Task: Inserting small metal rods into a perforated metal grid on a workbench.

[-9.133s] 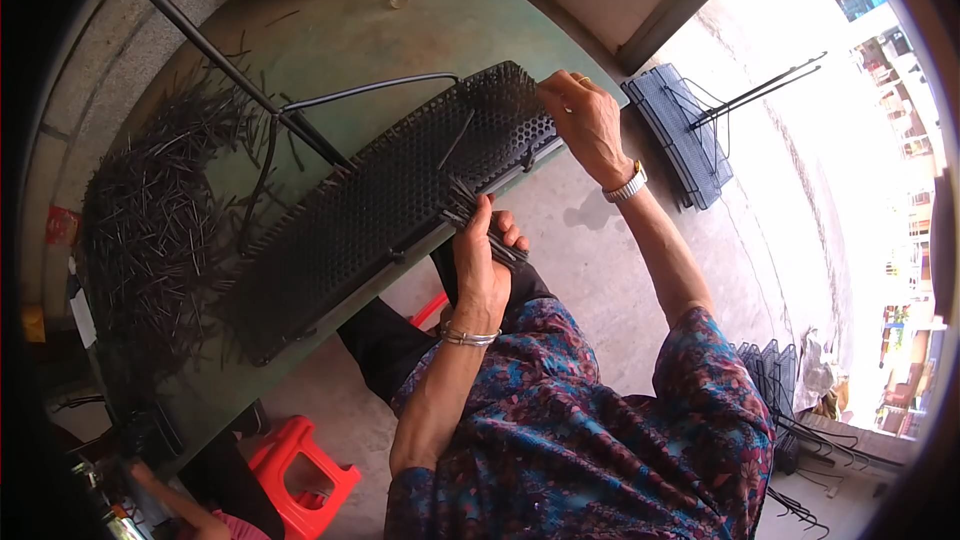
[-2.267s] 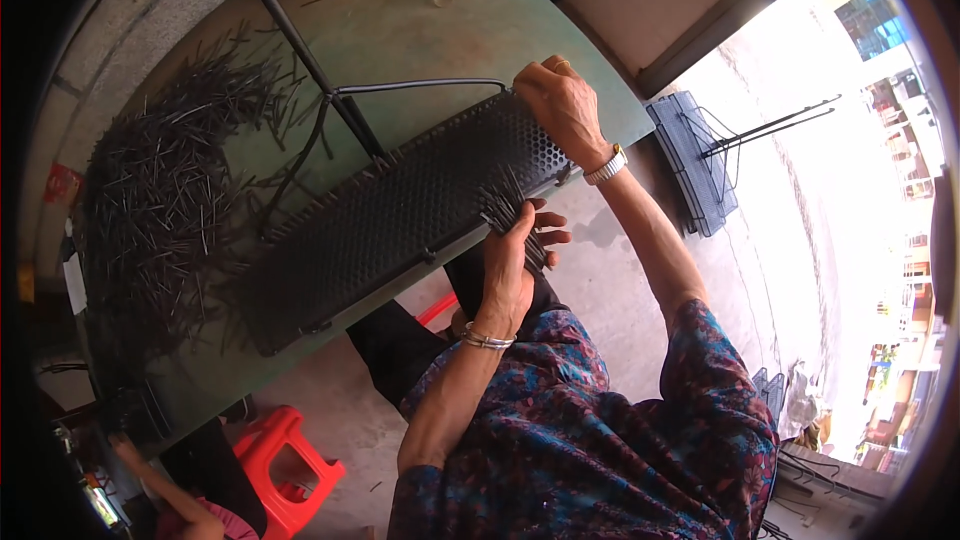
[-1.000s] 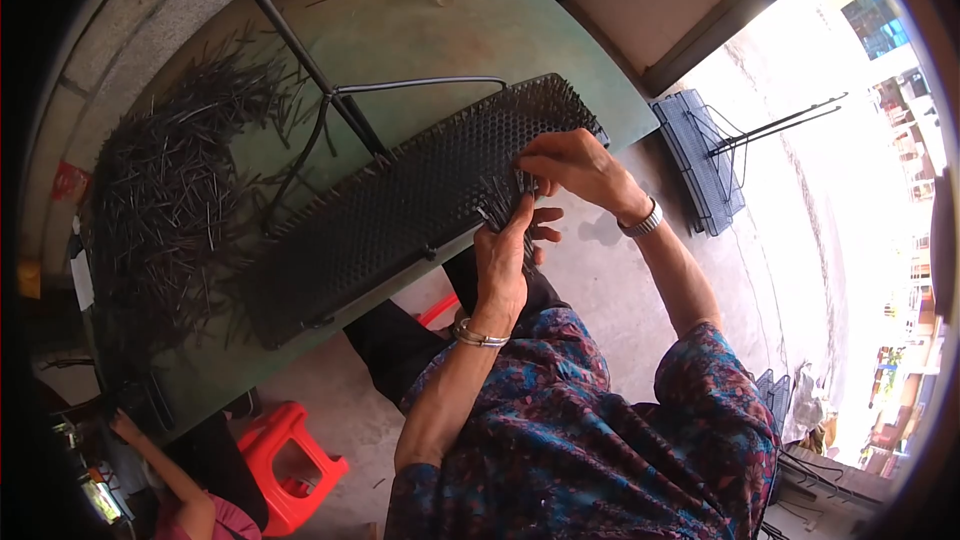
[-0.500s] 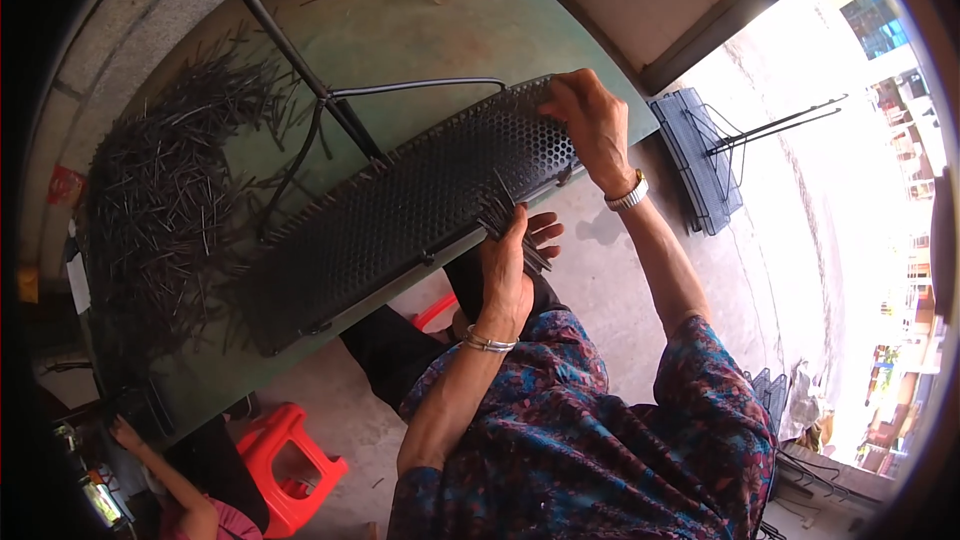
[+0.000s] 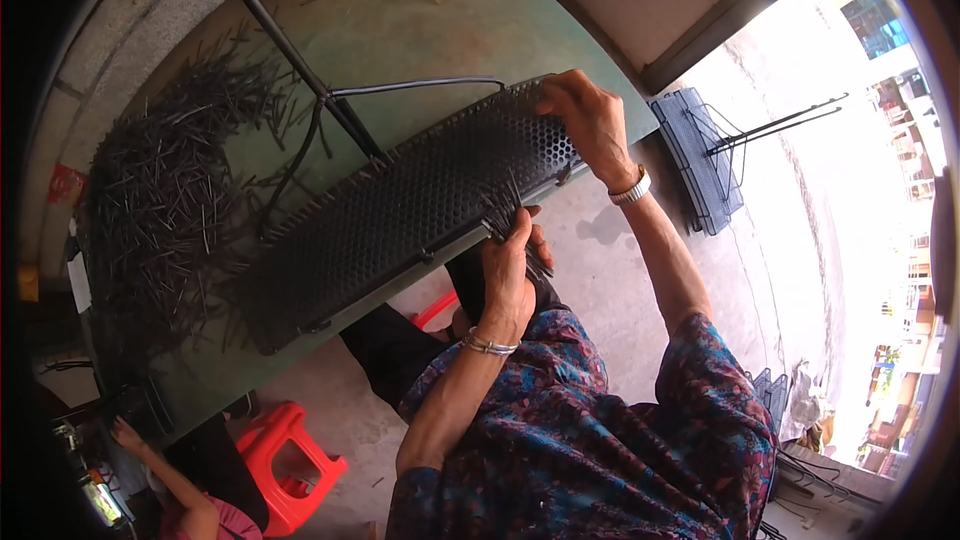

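A long black perforated panel [image 5: 400, 205] with a honeycomb of holes lies slantwise on the green table, its near edge towards my lap. Short dark sticks poke up in a row along its far edge. My left hand [image 5: 512, 262] is closed round a bundle of thin dark sticks [image 5: 503, 205] by the near edge. At the panel's right end, my right hand [image 5: 590, 125] has its fingertips pinched at the far edge; whatever is between them is hidden. A black metal rod with wire braces [image 5: 322, 95] rises from the far side.
A big heap of dark sticks [image 5: 165, 200] covers the left of the green table [image 5: 400, 30]. A red plastic stool [image 5: 290, 465] and another person's arm [image 5: 165, 470] are at lower left. Similar black panels [image 5: 697, 160] with rods stand on the floor to the right.
The fingers of my left hand have curled in closer round the sticks. My right hand has shifted slightly left along the panel's far edge.
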A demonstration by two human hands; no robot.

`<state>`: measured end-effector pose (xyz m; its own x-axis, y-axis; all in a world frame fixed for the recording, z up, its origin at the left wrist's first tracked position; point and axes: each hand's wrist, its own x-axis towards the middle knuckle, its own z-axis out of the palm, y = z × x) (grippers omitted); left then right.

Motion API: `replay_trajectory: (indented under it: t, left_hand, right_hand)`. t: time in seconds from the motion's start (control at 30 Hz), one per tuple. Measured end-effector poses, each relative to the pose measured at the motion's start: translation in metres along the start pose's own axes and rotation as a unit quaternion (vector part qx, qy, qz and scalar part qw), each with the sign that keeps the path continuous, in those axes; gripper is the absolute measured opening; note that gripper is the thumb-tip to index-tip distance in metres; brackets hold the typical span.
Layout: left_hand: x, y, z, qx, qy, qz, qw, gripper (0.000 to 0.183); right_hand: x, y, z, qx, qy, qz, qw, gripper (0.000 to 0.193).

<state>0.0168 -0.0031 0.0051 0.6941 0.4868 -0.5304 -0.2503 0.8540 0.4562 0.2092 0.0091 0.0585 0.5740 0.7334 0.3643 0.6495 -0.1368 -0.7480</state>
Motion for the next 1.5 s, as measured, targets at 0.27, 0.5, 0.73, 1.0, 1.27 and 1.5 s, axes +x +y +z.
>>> replay_trajectory:
  t: [0.27, 0.5, 0.73, 1.0, 1.27, 1.5]
  left_hand:
    - [-0.004, 0.002, 0.003, 0.017, -0.020, 0.018, 0.999, 0.033]
    - [-0.002, 0.005, 0.006, 0.010, 0.003, 0.017, 1.000, 0.031]
    - [-0.007, 0.012, 0.007, 0.010, -0.012, 0.035, 0.999, 0.029]
    - [-0.012, 0.016, 0.014, 0.081, -0.023, 0.008, 0.996, 0.027]
    - [-0.005, 0.011, 0.008, 0.086, -0.030, 0.007, 0.996, 0.035]
    - [0.002, 0.012, 0.001, 0.062, -0.009, -0.055, 0.996, 0.041]
  right_hand:
    - [-0.005, 0.005, 0.006, -0.141, 0.018, -0.101, 0.985, 0.016]
    - [-0.003, 0.014, 0.019, -0.274, 0.037, -0.128, 0.953, 0.018]
    - [-0.029, -0.024, -0.010, 0.094, -0.226, 0.127, 0.961, 0.035]
    - [-0.036, -0.020, -0.021, 0.149, -0.312, 0.138, 0.928, 0.021]
    - [-0.031, -0.026, -0.033, 0.140, -0.346, 0.130, 0.919, 0.015]
    - [-0.017, -0.032, -0.037, 0.032, -0.007, 0.010, 0.999, 0.010]
